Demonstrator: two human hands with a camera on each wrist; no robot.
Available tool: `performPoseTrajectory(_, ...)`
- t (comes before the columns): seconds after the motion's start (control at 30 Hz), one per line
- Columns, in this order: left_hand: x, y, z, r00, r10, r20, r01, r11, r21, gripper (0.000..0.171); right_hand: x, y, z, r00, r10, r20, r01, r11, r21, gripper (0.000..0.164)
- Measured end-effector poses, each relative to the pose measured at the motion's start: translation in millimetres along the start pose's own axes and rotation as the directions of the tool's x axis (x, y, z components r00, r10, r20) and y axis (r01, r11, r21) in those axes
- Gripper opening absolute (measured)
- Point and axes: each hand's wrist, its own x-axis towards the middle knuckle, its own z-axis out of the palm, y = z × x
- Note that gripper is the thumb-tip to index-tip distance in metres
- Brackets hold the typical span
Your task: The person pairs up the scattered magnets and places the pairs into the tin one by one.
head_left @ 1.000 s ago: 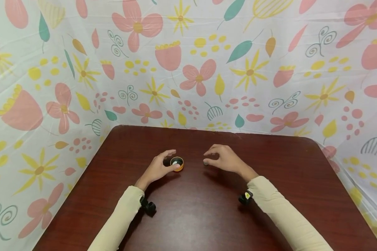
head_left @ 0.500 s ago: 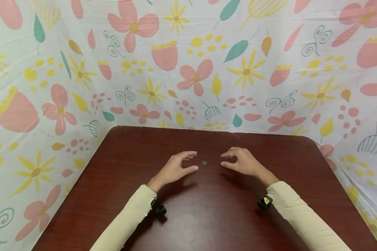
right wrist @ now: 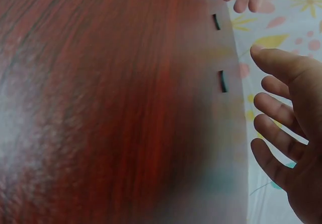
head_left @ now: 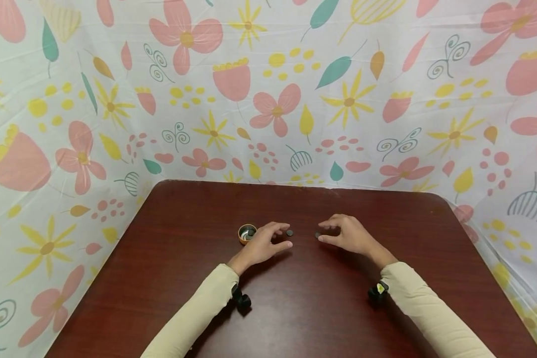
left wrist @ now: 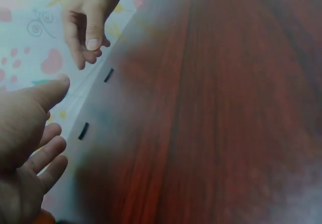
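Two small dark discs lie apart on the table. The left disc [head_left: 289, 232] sits just beyond the fingertips of my left hand [head_left: 264, 244]. The right disc [head_left: 317, 235] is by the thumb and fingertips of my right hand [head_left: 351, 236]; whether they touch it cannot be told in the head view. In the right wrist view, the nearer dark disc [right wrist: 223, 81] looks apart from that hand. Both hands have relaxed, spread fingers with nothing held. Left of my left hand stands a small round tin [head_left: 240, 237] with an orange outside and dark content, partly hidden by the hand.
The dark red-brown wooden table [head_left: 291, 308] carries everything. A flower-printed cloth [head_left: 268, 99] hangs behind its far edge and along both sides. Dark wrist cameras [head_left: 241, 300] are strapped over the pale sleeves.
My left hand has moved right, away from the tin, toward the left disc. My right hand has shifted right from that disc; a second disc now shows by its fingers.
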Motion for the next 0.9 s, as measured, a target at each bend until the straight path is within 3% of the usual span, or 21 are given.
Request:
performPoseTrajectory(0.3,13.0,-6.0,10.4,0.998,-0.058,-0.035,0.058,0.998,0.021,0.050,-1,18,12,0.999,0.001,-0.044,-0.001,1.000,0.003,0.039)
performPoseTrajectory(0.53,21.5,-6.2,18.0,0.989,-0.113,-0.096,0.117,0.993,0.033,0.043,0,15,20,0.999,0.027,-0.042,-0.026,0.999,0.042,0.034)
performPoseTrajectory(0.9,25.4,-6.2,20.5,0.979,-0.099,-0.176,0.114,0.991,0.075,0.025,5,12,27,0.997,0.019,-0.074,-0.018,1.000,0.014,0.019)
